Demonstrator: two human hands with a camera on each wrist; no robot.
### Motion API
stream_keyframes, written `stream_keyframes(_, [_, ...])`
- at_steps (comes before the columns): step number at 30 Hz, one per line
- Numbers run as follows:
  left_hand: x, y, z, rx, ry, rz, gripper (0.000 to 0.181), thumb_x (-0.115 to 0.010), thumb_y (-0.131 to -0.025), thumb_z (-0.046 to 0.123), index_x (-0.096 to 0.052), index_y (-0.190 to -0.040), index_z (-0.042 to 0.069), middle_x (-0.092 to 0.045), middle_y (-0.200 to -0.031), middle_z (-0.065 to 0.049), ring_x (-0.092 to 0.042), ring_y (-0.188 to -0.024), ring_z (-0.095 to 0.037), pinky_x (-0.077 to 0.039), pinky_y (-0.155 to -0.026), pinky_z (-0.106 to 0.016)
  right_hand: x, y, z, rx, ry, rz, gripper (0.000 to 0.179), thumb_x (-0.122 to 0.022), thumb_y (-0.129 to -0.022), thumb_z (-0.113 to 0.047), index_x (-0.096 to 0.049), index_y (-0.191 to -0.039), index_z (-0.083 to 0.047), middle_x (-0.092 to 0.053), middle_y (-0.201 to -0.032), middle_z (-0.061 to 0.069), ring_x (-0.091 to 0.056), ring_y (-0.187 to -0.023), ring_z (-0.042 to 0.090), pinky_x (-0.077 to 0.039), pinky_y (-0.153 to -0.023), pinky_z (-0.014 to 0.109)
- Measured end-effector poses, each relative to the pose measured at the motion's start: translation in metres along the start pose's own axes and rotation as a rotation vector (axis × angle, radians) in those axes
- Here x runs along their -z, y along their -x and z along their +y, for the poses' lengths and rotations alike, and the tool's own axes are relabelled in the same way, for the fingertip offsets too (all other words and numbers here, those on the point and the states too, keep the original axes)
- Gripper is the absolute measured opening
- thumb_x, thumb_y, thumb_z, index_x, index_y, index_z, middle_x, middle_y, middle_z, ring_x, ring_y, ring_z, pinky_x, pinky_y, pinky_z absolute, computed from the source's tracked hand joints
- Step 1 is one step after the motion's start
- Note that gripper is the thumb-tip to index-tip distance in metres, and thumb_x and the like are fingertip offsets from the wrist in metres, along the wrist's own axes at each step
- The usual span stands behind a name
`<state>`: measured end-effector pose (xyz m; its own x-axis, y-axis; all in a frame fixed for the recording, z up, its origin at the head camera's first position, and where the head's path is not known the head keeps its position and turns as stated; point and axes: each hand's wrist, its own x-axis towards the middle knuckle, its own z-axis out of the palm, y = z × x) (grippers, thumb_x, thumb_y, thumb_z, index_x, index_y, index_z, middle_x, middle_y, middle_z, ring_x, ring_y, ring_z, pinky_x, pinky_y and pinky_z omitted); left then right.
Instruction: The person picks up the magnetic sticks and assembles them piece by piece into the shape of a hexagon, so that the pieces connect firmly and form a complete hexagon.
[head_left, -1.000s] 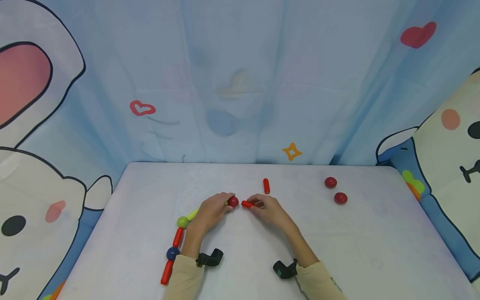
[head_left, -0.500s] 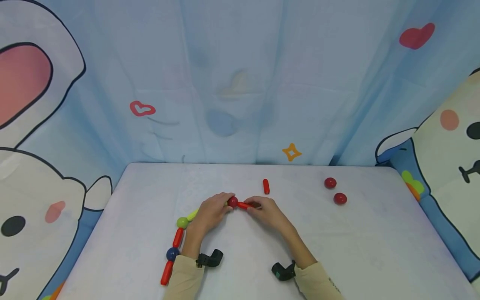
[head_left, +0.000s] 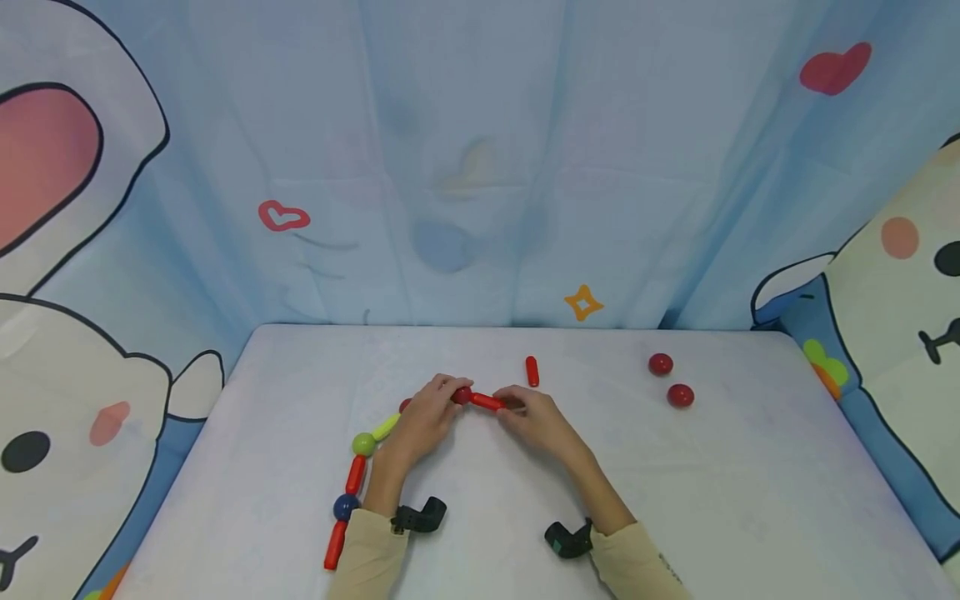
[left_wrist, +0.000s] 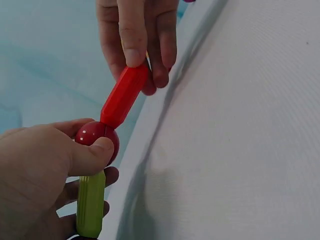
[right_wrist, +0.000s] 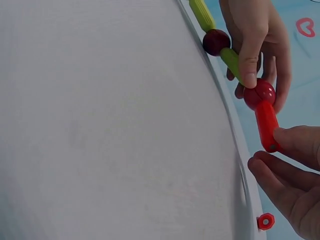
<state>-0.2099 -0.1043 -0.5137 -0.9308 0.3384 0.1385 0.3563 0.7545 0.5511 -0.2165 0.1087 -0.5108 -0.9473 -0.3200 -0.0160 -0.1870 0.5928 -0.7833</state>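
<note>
My left hand [head_left: 422,423] grips a dark red ball [head_left: 462,396] between thumb and fingers. My right hand [head_left: 538,421] pinches the far end of a red rod [head_left: 486,402]; the near end of that rod touches the ball. In the left wrist view a yellow-green rod [left_wrist: 91,205] joins the ball's other side, under my left hand. The chain runs on through another dark red ball [right_wrist: 216,42], a second yellow-green rod [head_left: 386,427], a green ball [head_left: 364,444], a red rod [head_left: 356,475], a blue ball [head_left: 346,507] and a last red rod [head_left: 335,546].
A loose red rod [head_left: 532,372] lies beyond my right hand. Two dark red balls, one farther back [head_left: 661,364] and one nearer [head_left: 681,396], rest at the right of the white table [head_left: 750,500]. A blue printed curtain [head_left: 480,167] hangs behind the table's back edge.
My right hand has brought the red rod leftward until it meets the ball. My left hand and the ball have shifted slightly away from me, and another dark red ball now shows behind that hand.
</note>
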Motion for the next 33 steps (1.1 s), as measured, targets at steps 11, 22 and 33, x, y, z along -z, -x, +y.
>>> stream_keyframes(11, [-0.001, -0.001, -0.001, 0.028, 0.073, 0.035, 0.039, -0.067, -0.09, 0.009, -0.055, -0.126, 0.015, -0.056, -0.122, -0.004, -0.056, -0.112, -0.017, -0.05, -0.101, -0.035, 0.009, -0.002, 0.003, -0.072, 0.003, 0.007, 0.03, -0.065, -0.092, -0.014, -0.064, -0.121, -0.006, -0.069, -0.115, 0.01, -0.066, -0.106, 0.026, -0.055, -0.093, 0.04])
stream_keyframes(22, [0.0, 0.0, -0.004, 0.082, -0.036, 0.085, 0.031, -0.069, -0.088, 0.018, -0.059, -0.118, 0.015, -0.062, -0.115, -0.001, -0.058, -0.097, -0.014, -0.054, -0.089, -0.032, 0.013, -0.003, 0.006, -0.085, 0.011, 0.014, 0.029, -0.065, -0.093, -0.017, -0.064, -0.12, -0.007, -0.07, -0.112, 0.008, -0.066, -0.103, 0.024, -0.055, -0.091, 0.039])
stream_keyframes(33, [-0.001, 0.002, -0.008, 0.067, -0.089, 0.085, 0.028, -0.063, -0.091, 0.016, -0.067, -0.119, 0.02, -0.062, -0.117, -0.002, -0.06, -0.103, -0.017, -0.055, -0.09, -0.035, 0.036, 0.001, 0.014, -0.058, 0.006, 0.058, 0.031, -0.062, -0.095, -0.019, -0.062, -0.122, -0.003, -0.068, -0.116, 0.013, -0.064, -0.106, 0.03, -0.055, -0.091, 0.042])
